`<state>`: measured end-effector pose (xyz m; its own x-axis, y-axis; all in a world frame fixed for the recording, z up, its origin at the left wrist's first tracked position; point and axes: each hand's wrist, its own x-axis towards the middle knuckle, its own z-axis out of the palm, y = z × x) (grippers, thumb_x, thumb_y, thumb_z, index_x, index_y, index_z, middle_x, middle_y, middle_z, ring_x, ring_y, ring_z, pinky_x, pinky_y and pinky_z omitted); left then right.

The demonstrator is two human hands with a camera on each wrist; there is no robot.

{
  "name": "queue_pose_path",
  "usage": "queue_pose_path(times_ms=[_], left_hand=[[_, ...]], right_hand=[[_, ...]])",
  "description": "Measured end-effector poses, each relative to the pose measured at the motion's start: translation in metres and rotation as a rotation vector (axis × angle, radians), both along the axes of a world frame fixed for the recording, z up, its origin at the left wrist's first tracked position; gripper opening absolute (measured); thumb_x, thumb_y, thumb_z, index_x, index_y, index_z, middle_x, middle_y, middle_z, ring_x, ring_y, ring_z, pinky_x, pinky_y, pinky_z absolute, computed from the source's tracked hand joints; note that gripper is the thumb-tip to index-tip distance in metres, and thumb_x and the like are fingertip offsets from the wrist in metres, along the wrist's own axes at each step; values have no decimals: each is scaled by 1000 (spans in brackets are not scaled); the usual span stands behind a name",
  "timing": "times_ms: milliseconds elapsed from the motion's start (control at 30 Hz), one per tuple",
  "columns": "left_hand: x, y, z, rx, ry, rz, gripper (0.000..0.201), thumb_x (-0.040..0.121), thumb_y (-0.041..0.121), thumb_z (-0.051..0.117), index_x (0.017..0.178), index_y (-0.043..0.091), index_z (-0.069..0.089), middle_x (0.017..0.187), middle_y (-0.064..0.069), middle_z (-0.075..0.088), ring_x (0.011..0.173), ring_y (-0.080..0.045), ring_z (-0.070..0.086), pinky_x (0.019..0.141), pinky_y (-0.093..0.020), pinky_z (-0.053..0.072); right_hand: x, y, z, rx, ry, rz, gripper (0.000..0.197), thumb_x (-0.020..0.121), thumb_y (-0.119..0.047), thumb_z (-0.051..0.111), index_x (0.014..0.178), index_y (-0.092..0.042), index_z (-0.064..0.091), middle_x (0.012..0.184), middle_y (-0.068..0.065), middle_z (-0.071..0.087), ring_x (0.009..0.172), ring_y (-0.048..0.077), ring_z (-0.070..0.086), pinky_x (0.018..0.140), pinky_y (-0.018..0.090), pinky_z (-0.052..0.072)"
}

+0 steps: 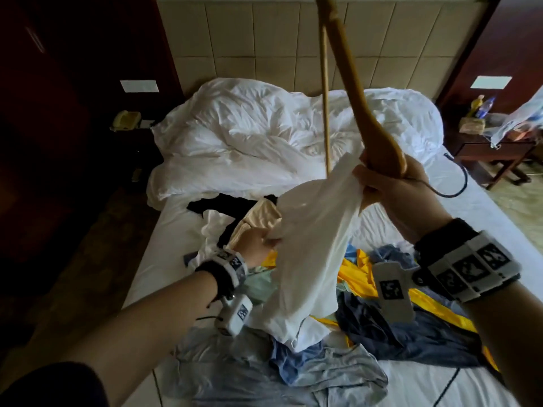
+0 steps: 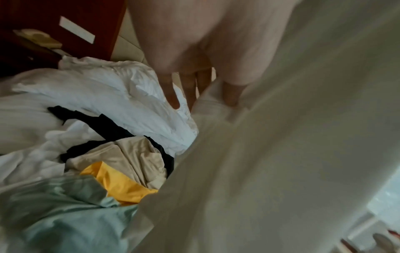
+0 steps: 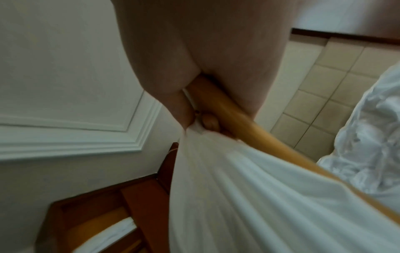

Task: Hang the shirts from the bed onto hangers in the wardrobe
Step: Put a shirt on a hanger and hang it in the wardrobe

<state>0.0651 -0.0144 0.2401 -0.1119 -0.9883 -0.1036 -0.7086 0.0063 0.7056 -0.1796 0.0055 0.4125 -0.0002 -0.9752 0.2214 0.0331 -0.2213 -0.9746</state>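
We are dressing the wooden hanger (image 1: 351, 83): our right hand (image 1: 390, 186) grips it and the thin white shirt (image 1: 311, 254) above the bed (image 1: 440, 386); our left hand (image 1: 255, 245) pinches the shirt's edge. Next, we judge, we thread the hanger inside.

1 wooden hanger (image 1: 349, 83) and 1 white shirt (image 1: 311, 230) are held between 2 hands; below them, 1 yellow garment (image 1: 357, 268), 1 black garment (image 1: 223, 205) and 1 beige garment (image 1: 258, 218) lie on 1 bed (image 1: 440, 386).
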Motion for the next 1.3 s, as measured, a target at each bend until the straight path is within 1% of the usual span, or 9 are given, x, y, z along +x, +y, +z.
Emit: queue_pose_path(times_ms=[133, 367, 533, 600, 767, 867, 1000, 1133, 1300], left_hand=[[35, -8, 30, -33, 90, 15, 17, 92, 24, 59, 83, 12, 67, 65, -7, 60, 59, -7, 57, 60, -27, 43], [33, -6, 70, -133, 409, 85, 9, 94, 11, 63, 99, 11, 71, 87, 4, 69, 69, 12, 60, 72, -7, 45], [0, 3, 89, -24, 354, -96, 11, 91, 14, 68, 86, 23, 71, 74, 8, 66, 63, 7, 59, 66, -12, 46], [-11, 7, 95, -8, 296, -164, 15, 91, 15, 69, 78, 21, 69, 71, -1, 66, 64, -1, 59, 64, -18, 45], [-12, 15, 104, 144, 525, -151, 18, 89, 2, 68, 105, 3, 59, 91, -19, 67, 83, -16, 65, 80, -28, 51], [11, 16, 94, 192, 337, -291, 33, 80, 11, 80, 103, 19, 57, 101, -21, 69, 91, -24, 67, 82, -37, 54], [32, 25, 75, 174, -8, -350, 27, 81, 37, 80, 86, 17, 64, 75, 1, 63, 64, -4, 56, 61, -26, 46], [48, 30, 66, 198, -36, -309, 40, 76, 43, 81, 88, 8, 66, 78, -14, 60, 67, -16, 53, 64, -32, 42], [62, 29, 70, 118, -208, -328, 38, 81, 45, 77, 64, 24, 50, 56, 13, 43, 49, -2, 40, 55, -18, 31]], right_hand=[[-39, -2, -26, -2, 157, -152, 29, 90, 9, 59, 75, -16, 56, 54, -13, 53, 55, 4, 47, 56, 18, 40], [-54, -2, -86, 196, 488, -305, 26, 69, -38, 71, 74, -16, 59, 66, 3, 58, 60, 17, 55, 65, 40, 48], [-2, 9, -84, 85, 537, -127, 34, 78, -31, 82, 103, -19, 63, 62, -32, 56, 50, 1, 51, 62, 30, 42], [20, 13, -82, 60, 534, -1, 40, 76, -28, 84, 107, -18, 61, 59, -28, 55, 51, 1, 51, 60, 27, 41], [55, 19, -84, 25, 673, 53, 18, 84, -17, 75, 91, -16, 58, 69, -11, 56, 65, 12, 54, 57, 24, 36], [49, 16, -88, 41, 651, 12, 11, 88, -16, 70, 90, -18, 59, 72, -9, 58, 67, 10, 54, 56, 14, 35], [38, 11, -87, 49, 481, -45, 13, 83, -20, 69, 81, -21, 57, 69, -3, 55, 64, 16, 49, 63, 36, 43], [28, 11, -83, 30, 429, -104, 13, 83, -19, 68, 81, -14, 56, 69, 13, 54, 62, 24, 49, 60, 37, 43], [11, 10, -90, 55, 445, -198, 18, 82, -23, 66, 78, -12, 53, 68, 15, 52, 64, 34, 48, 61, 43, 44]])
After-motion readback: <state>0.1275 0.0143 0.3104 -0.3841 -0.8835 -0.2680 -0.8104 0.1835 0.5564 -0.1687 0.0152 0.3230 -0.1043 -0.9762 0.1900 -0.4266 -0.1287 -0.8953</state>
